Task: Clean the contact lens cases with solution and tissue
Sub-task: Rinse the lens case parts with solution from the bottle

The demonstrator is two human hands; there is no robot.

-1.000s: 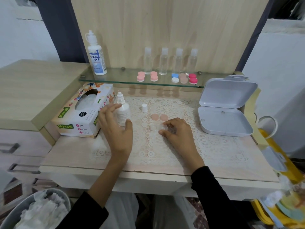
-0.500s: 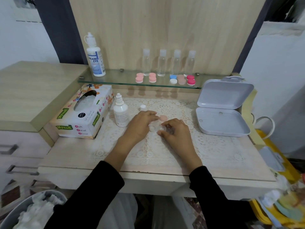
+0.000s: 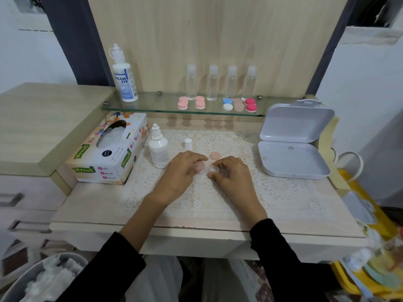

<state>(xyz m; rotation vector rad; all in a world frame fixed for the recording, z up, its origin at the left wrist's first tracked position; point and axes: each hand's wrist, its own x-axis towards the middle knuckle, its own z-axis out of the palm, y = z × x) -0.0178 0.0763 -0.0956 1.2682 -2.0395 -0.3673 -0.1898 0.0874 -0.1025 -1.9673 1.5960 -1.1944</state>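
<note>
On the lace mat, my left hand and my right hand meet over a clear contact lens case. Left fingers curl round a pink cap at the case's left side. Right thumb and fingers pinch the case's right end, hiding most of it. A second pink cap lies loose just behind the hands. The small white solution bottle stands uncapped to the left, its white cap beside it. The tissue box sits further left.
A glass shelf at the back carries a large solution bottle, several clear bottles and several coloured lens cases. An open white box stands at right. A bin with used tissues is below left.
My left hand let go of the small solution bottle, moved right to the lens case and took up one of the two pink caps. My right hand stayed on the case.
</note>
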